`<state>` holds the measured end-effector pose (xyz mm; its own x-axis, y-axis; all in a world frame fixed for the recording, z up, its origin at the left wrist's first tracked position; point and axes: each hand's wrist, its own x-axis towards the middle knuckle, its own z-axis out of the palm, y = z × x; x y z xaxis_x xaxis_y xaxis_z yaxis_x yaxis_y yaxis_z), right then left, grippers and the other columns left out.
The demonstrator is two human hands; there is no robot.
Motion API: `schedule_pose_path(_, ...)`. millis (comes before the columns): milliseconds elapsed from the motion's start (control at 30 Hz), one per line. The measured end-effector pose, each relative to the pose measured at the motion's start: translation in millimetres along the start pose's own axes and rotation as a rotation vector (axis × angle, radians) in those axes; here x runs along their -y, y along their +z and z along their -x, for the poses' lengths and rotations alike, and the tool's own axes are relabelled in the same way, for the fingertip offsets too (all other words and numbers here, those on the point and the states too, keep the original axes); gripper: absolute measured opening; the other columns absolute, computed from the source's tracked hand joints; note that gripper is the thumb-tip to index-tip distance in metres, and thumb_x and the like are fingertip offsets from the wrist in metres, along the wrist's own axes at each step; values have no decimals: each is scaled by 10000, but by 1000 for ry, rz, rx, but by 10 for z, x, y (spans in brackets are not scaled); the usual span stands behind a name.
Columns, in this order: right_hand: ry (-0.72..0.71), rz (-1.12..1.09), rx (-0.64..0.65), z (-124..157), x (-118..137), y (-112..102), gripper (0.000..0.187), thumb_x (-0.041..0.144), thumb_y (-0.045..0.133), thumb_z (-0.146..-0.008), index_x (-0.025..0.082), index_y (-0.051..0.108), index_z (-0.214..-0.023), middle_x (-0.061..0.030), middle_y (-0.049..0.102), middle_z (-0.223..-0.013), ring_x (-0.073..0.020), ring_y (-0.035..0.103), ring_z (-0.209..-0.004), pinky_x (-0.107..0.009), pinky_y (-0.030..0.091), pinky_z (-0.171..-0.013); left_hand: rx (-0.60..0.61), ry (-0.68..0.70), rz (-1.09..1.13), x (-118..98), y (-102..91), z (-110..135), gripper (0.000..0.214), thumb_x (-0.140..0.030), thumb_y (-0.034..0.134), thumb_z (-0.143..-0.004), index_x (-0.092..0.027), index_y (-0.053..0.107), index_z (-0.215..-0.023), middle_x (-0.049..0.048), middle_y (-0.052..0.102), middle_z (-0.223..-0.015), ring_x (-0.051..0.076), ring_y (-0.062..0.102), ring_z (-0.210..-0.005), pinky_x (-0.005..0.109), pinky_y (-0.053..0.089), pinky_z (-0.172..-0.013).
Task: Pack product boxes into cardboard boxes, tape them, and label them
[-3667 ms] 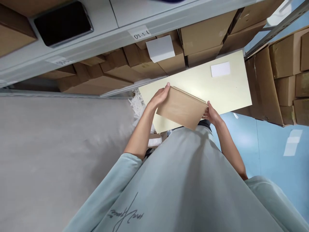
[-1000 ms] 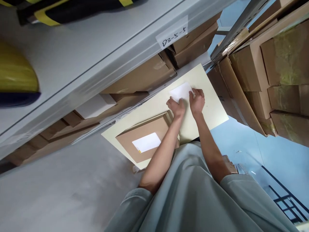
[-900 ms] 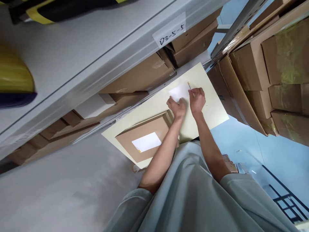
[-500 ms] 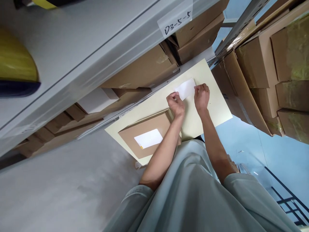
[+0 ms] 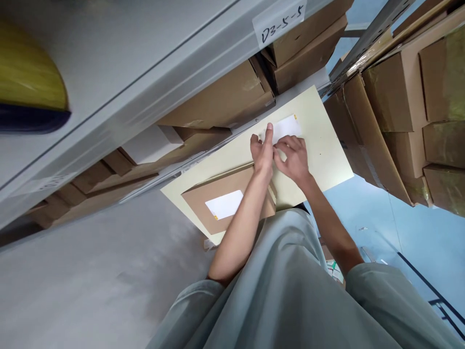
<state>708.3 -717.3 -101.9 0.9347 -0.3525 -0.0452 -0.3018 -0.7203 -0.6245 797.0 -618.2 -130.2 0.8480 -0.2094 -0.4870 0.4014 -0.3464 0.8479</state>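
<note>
A white label sheet [image 5: 288, 128] lies on the pale yellow board [image 5: 327, 150]. My left hand [image 5: 262, 152] rests at the sheet's near left corner, its forefinger stretched out and its other fingers curled. My right hand [image 5: 295, 159] is beside it, its fingers bent and pinching at the sheet's near edge. A flat brown box [image 5: 203, 206] with a white label [image 5: 224, 204] stuck on top lies on the board under my left forearm.
Grey shelving with a tag reading D3-5-5 [image 5: 279, 23] hangs over the board. Brown cartons [image 5: 225, 99] fill the shelf behind and stack up at the right [image 5: 410, 97]. A yellow object [image 5: 29, 92] sits upper left. Blue floor [image 5: 399, 218] lies to the right.
Both hands held a brown box, which now lies on the board with a label on it. Both hands went to the white sheet; my right hand has since slid left to meet my left.
</note>
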Motion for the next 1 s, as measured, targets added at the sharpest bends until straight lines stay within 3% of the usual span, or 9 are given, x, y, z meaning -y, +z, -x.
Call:
schedule_pose_path(67,-24,11,88,-24,67,24,481,379,366,-1213,248,757,-1459,-139,734,-1221,-334,630,-1223,-510,456,-1155,-9,-124,45,-75,-158,-113,458,-632,687,-1087,-214,688,-1274,125,801,-1199,291,827,-1150,452,688,-1027)
schedule_pose_path(133,17,43,142,-121,20,124,534,335,363,-1201,237,614,-1662,-159,734,-1247,-355,605,-1250,-529,442,-1161,-17,-202,17,-152,-326,-262,387,-501,788,-1037,-201,699,-1265,120,808,-1158,291,826,-1147,472,676,-1052)
schedule_pose_path(267,74,85,272,-371,-221,451,656,249,452,-1142,211,440,-1797,-203,719,-1281,-391,582,-1278,-594,413,-1185,-2,-98,-269,-317,-632,-490,545,-214,897,-857,-169,721,-1371,159,802,-1279,343,733,-1390,517,531,-1263)
schedule_pose_path(367,64,74,301,-451,-338,646,689,241,533,-1109,241,450,-1793,-201,703,-1297,-397,571,-1313,-632,395,-1209,-21,-9,-504,-464,-757,-499,452,-203,873,-839,-145,779,-1278,176,814,-1234,369,724,-1391,509,481,-1289)
schedule_pose_path(467,61,84,302,-447,-365,732,713,221,588,-1087,261,461,-1788,-207,679,-1346,-404,564,-1350,-666,377,-1232,0,25,-710,-592,-791,-417,168,-322,790,-940,-173,814,-1014,136,818,-1002,353,789,-1214,493,541,-1195)
schedule_pose_path(633,85,90,294,-460,-338,771,702,246,623,-1089,253,476,-1775,-210,672,-1360,-410,557,-1385,-705,349,-1263,17,15,-802,-628,-794,-299,251,-371,695,-1008,-208,767,-832,74,710,-696,323,800,-1016,446,580,-1093)
schedule_pose_path(833,98,38,274,-505,-330,746,642,393,589,-1127,233,520,-1745,-200,697,-1287,-398,567,-1371,-717,356,-1270,-8,56,-734,-541,-758,-205,158,-321,703,-978,-209,751,-876,137,784,-876,353,737,-1235,438,513,-1199)
schedule_pose_path(1000,59,27,232,-451,-388,754,630,373,566,-1126,237,533,-1741,-191,695,-1304,-392,579,-1377,-730,357,-1282,-64,65,-645,-657,-847,-101,132,-327,775,-960,-198,754,-976,155,791,-1039,380,658,-1407,426,471,-1249)
